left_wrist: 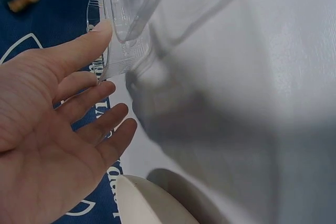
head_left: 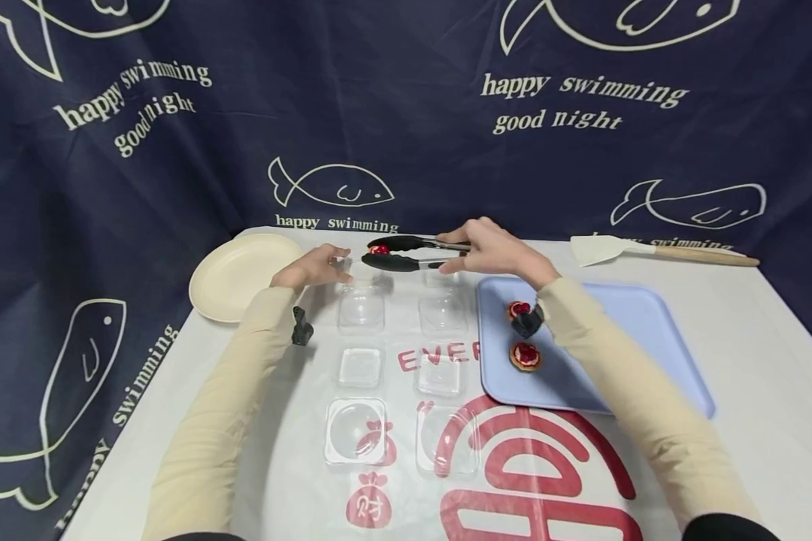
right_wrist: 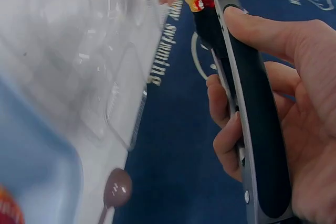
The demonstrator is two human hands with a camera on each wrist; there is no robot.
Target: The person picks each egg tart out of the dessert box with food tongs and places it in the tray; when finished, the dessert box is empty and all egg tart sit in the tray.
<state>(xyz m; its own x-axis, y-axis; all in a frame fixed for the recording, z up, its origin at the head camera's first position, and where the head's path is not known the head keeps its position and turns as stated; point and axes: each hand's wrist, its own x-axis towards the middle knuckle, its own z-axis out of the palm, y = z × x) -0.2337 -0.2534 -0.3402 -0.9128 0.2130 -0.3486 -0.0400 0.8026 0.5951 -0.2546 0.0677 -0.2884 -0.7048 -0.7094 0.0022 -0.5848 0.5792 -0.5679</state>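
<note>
My right hand (head_left: pixel 490 248) grips black-and-silver tongs (right_wrist: pixel 257 129) near the back of the table. Between the black tips of the tongs is a small tart (head_left: pixel 379 249) with a glossy red topping, held above the back-left clear plastic box. Across from it, my left hand (head_left: pixel 314 267) is at the left side of that clear plastic box (left_wrist: pixel 123 59). In the left wrist view the thumb lies over the box's edge with the index fingertip behind it, while the other fingers spread loosely. Two similar tarts (head_left: pixel 525 357) lie on the blue tray (head_left: pixel 582 379).
More clear plastic boxes (head_left: pixel 361 367) stand in two columns down the middle. A cream oval plate (head_left: pixel 213 282) sits at the back left. Behind the tray lies a spatula (head_left: pixel 598 249) with a wooden handle. A dark blue fish-print cloth (head_left: pixel 433 150) hangs at the back edge.
</note>
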